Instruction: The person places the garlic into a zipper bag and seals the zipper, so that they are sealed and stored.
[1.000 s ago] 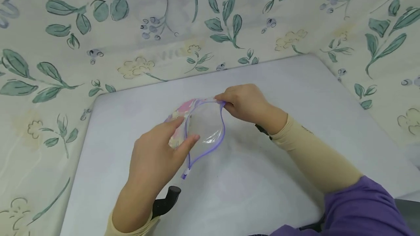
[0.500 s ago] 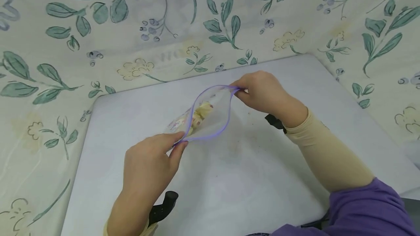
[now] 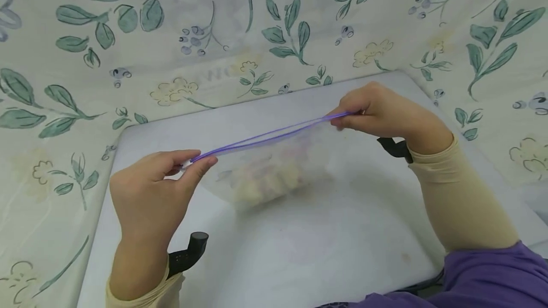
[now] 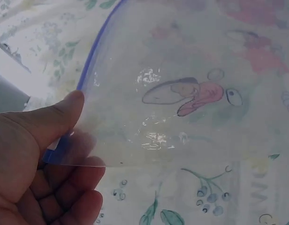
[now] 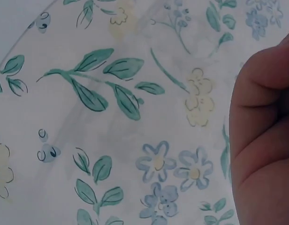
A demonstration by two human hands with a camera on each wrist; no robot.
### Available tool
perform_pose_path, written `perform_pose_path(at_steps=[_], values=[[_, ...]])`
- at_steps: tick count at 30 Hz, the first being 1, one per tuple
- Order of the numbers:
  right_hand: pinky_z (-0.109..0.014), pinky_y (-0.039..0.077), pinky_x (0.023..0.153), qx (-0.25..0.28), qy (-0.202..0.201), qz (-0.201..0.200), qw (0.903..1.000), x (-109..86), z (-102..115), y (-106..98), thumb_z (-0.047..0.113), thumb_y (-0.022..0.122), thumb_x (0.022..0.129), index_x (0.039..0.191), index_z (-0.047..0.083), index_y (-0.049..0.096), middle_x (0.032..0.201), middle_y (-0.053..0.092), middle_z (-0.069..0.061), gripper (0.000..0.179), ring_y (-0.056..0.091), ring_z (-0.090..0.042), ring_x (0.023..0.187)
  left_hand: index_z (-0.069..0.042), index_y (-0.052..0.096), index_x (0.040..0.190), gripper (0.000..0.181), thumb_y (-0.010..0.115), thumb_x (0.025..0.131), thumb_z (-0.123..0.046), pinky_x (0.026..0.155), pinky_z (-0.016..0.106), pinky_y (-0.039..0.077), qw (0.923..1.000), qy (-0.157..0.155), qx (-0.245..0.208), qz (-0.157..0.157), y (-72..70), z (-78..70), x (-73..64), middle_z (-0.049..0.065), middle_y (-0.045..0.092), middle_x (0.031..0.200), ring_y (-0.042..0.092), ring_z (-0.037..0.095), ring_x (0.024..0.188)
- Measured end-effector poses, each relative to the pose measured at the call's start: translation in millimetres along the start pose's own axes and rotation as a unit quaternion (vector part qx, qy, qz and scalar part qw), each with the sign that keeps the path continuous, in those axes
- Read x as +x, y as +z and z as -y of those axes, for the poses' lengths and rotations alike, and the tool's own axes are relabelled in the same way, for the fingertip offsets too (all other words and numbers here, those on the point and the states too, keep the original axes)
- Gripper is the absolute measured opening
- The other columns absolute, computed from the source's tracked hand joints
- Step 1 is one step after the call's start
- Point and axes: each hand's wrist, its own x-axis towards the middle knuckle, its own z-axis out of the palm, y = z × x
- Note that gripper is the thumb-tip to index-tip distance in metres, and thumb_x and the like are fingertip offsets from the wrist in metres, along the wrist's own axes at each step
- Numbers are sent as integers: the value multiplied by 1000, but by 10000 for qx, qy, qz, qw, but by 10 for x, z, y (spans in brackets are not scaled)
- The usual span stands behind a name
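A clear zip bag (image 3: 274, 156) with a purple zip edge is stretched between both hands above the table. Pale yellowish pieces (image 3: 265, 182) lie in its lower part, blurred through the plastic. At the zip's left end, my left hand (image 3: 156, 194) pinches the corner between thumb and fingers. My right hand (image 3: 385, 113) grips the opposite end of the zip. The two purple edges run close together with a narrow gap along the middle. In the left wrist view, a printed cartoon figure (image 4: 201, 93) shows on the bag (image 4: 135, 136). Only part of my right hand (image 5: 266, 126) enters the right wrist view.
Beneath the bag is a white tabletop (image 3: 299, 251). A leaf-and-flower patterned cloth (image 3: 239, 37) rises behind it and along the sides. Black wrist mounts (image 3: 188, 255) sit on both wrists.
My left hand has taken hold of the bag's left corner. Both hands have moved apart, drawing the round mouth into a nearly straight line, and the bag has turned to hang towards me.
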Motion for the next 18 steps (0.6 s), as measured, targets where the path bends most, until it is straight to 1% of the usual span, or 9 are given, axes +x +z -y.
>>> perform_pose_path(at_steps=[2,5,8,11,13,14,15,16,18], values=[[-19,36,50,314,-119,82,9994,-38,5,-36,-4,67,81,82,19,71,64,54,9,24,45,-5,58,-8,77,75,24,87,63,-26,65,0,36,9998,-120,-136,60,5,20,21,6,72,67,64,13,58],[-20,40,52,732,-233,182,9969,-85,8,-83,-10,63,80,83,14,71,66,59,6,25,49,-6,59,-10,78,79,20,87,63,-20,57,4,37,9968,-434,-611,292,12,44,40,5,71,66,58,-1,56],[-21,41,52,860,-103,285,9958,-113,1,-129,-11,60,82,83,12,71,68,61,5,25,51,-7,60,-11,78,88,20,84,68,-12,50,8,35,9873,-817,-1223,602,26,59,44,-3,69,65,51,-8,56],[-20,44,54,450,444,315,9975,-134,-28,-162,-2,59,88,84,16,71,70,62,7,22,54,-6,62,-14,75,103,27,75,78,-7,56,8,45,9710,-1261,-1764,1011,65,56,47,-9,69,72,58,-5,60],[-20,42,50,-107,923,220,9954,-141,-46,-178,7,60,90,89,18,72,71,61,8,16,52,-6,57,-15,72,111,31,70,83,-5,63,10,51,9624,-1456,-1950,1210,106,52,51,-7,72,81,63,-2,66],[-20,42,51,-373,1179,140,9922,-145,-50,-183,12,61,91,94,19,72,74,63,9,14,51,-6,57,-16,70,115,32,67,85,-6,66,12,52,9604,-1505,-1959,1289,130,49,54,-4,72,84,64,-2,69],[-19,42,52,-634,1417,62,9879,-147,-48,-187,18,60,92,101,20,72,79,63,10,15,51,-6,59,-17,68,118,33,65,87,-6,68,12,53,9596,-1540,-1932,1348,156,47,61,-1,73,87,65,-3,71],[-18,43,55,-823,1612,-41,9835,-140,-38,-189,22,60,92,109,22,70,84,64,12,19,52,-4,64,-18,67,120,33,63,89,-8,69,11,52,9619,-1514,-1816,1371,179,45,67,1,73,88,63,-5,72],[-19,44,63,-1052,1639,-402,9800,-86,-2,-185,25,64,90,120,21,66,94,65,9,30,54,-5,75,-16,66,120,32,62,90,-9,68,8,49,9710,-1293,-1569,1259,226,40,84,5,73,89,61,-8,74]])
